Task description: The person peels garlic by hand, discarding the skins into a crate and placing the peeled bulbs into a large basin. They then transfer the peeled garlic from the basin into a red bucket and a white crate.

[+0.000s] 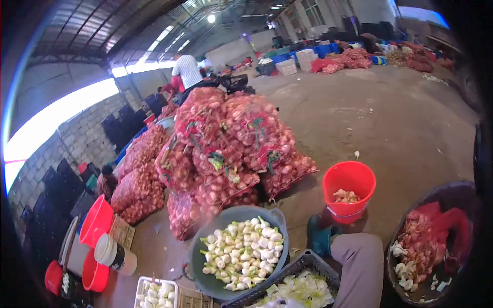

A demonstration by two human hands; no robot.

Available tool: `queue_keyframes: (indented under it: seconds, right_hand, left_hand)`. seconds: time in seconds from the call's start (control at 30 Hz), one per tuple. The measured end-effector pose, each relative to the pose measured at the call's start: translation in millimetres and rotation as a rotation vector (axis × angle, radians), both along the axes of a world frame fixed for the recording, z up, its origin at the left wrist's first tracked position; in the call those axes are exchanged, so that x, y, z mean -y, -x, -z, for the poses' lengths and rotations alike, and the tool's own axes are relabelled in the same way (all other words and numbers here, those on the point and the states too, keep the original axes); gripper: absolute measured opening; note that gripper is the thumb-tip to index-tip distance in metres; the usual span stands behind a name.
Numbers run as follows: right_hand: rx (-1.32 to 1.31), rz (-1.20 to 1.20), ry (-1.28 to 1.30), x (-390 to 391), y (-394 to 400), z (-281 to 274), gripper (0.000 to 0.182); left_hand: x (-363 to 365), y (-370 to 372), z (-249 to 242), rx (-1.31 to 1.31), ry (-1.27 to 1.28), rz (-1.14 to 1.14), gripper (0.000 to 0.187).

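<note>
Neither of my hands shows in the head view. A blue-grey tub [197, 256] full of peeled white garlic bulbs [246, 251] with short greenish stems stands in front of me. Below it, a black crate [328, 274] holds pale green-white peelings [300, 290]. To the left is a white basket [138, 292] with more white bulbs [155, 295]. My bent leg [359, 267] in grey-brown trousers and a dark teal boot [319, 237] are right of the crate.
Red mesh sacks [221, 133] of bulbs are piled ahead. A red bucket [349, 177] with some bulbs stands right; a dark tub [393, 256] with a red net lies beyond my leg. Red basins [97, 220] and a white bucket [120, 256] are left. A person [189, 72] is behind the sacks.
</note>
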State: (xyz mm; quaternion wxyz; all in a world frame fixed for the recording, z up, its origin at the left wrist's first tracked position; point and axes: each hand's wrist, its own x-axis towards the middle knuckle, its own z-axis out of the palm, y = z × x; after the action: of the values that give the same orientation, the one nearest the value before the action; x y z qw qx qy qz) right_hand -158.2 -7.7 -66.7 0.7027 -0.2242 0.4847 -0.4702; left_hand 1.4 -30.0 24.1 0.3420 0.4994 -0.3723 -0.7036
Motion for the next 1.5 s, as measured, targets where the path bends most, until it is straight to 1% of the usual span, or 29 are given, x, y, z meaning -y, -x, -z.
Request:
queue_keyframes:
  seconds: [0.03, 0.1, 0.13, 0.17, 0.2, 0.23, 0.27, 0.3, 0.33, 0.37, 0.43, 0.47, 0.53, 0.57, 0.63, 0.67, 0.7, 0.77, 0.83, 0.9, 0.93, 1.0, 1.07, 1.17, 1.23, 1.3, 1.37, 1.43, 1.5]
  right_hand:
    - [-0.005, -0.022, -0.010, 4, 1, 6, 0.029]
    - [-0.540, -0.206, 0.067, 14, 0, 17, 0.040]
    - [0.029, 0.062, 0.144, 1, -9, -29, 0.027]
    - [-0.241, 0.096, 0.283, 7, -18, -4, 0.024]
    - [-0.508, 0.115, 0.412, 4, -27, 23, 0.023]
    - [-0.556, -0.157, 0.285, 9, -9, -25, 0.042]
    - [-0.604, -0.177, 0.258, 7, -13, -8, 0.043]
    - [-0.736, -0.119, 0.231, 3, -18, 2, 0.042]
    - [-0.678, -0.122, 0.140, 8, -12, -21, 0.039]
    - [-0.775, -0.052, 0.187, 7, -12, -8, 0.039]
    - [-0.537, 0.057, -0.091, 16, 0, -41, 0.036]
    - [-0.533, 0.050, -0.098, 18, 9, -27, 0.036]
    - [-1.318, -0.353, 0.145, 21, 26, 1, 0.031]
    - [-1.323, -0.347, 0.142, 16, 29, -1, 0.031]
    - [-1.163, -0.191, 0.341, 8, 34, -37, 0.030]
    - [-0.864, -0.122, 0.335, 10, 24, -38, 0.033]
    - [-0.862, -0.123, 0.326, 11, 18, -48, 0.033]
    - [-0.521, -0.224, 0.321, 15, 11, -74, 0.032]
    - [-0.547, -0.149, 0.339, 17, 5, -64, 0.030]
    - [-0.538, -0.108, 0.382, 17, 5, -58, 0.023]
    - [-0.534, -0.108, 0.365, 15, 1, -54, 0.023]
    - [-0.782, 0.067, 0.449, 11, -8, -44, 0.016]
    - [-0.766, 0.103, 0.407, 16, -11, -33, 0.014]
    - [-0.581, 0.150, 0.270, 25, -7, -34, 0.013]
    - [-0.251, 0.180, 0.045, 25, -3, -31, 0.014]
    - [-0.343, 0.175, 0.139, 22, -5, -20, 0.019]
    - [-0.788, 0.174, 0.472, 22, -4, -20, 0.013]
    - [-0.741, 0.157, 0.455, 24, -6, -24, 0.014]
    - [-0.691, 0.149, 0.434, 25, -8, -27, 0.014]
  left_hand:
    - [-5, 2, 0, -0.035, 0.090, -0.006, 0.031]
    - [-8, -1, 9, -0.071, 0.012, -0.051, 0.030]
    - [-9, -1, 21, -0.008, 0.019, -0.085, 0.030]
    - [-12, -3, 39, 0.058, 0.010, -0.120, 0.030]
    - [9, -38, 107, 0.379, 0.394, 0.182, 0.036]
    - [-3, -25, 84, 0.043, 0.064, 0.016, 0.029]
    - [-15, -11, 57, -0.267, -0.250, -0.246, 0.024]
    - [-12, -13, 48, -0.229, -0.121, -0.125, 0.042]
    - [-16, -8, 14, 0.004, -0.009, -0.029, 0.040]
    - [-16, 3, -6, -0.158, -0.136, -0.110, 0.037]
    - [-15, 5, -15, -0.231, -0.116, -0.159, 0.051]
    - [-14, 2, -9, -0.298, -0.056, -0.184, 0.056]
    - [-13, -4, -5, -0.373, -0.003, -0.190, 0.067]
    - [-11, -3, -8, -0.378, -0.002, -0.184, 0.067]
    - [-10, 3, -11, -0.407, 0.071, -0.216, 0.057]
    - [-9, 0, -4, -0.403, 0.070, -0.210, 0.050]
    - [-11, 4, -6, -0.400, 0.061, -0.209, 0.050]
    - [-12, 16, -14, -0.271, 0.044, -0.313, 0.044]
    - [-12, 13, -7, -0.240, 0.024, -0.306, 0.042]
    - [-11, 10, 6, -0.073, 0.191, -0.212, 0.044]
    - [-10, 10, 12, -0.068, 0.175, -0.209, 0.044]
    - [-10, 10, 22, -0.125, 0.146, -0.215, 0.046]
    - [-8, 14, 25, -0.170, 0.108, -0.223, 0.048]
    - [-3, 15, 22, -0.180, 0.054, -0.231, 0.052]
    - [1, 17, 14, -0.150, 0.022, -0.228, 0.054]
    - [3, 22, 9, -0.020, -0.027, -0.234, 0.059]
    - [1, 16, 19, 0.042, -0.039, -0.187, 0.058]
    - [1, 14, 25, 0.109, -0.040, -0.139, 0.056]
    - [-1, 16, 27, 0.097, -0.096, -0.246, 0.050]
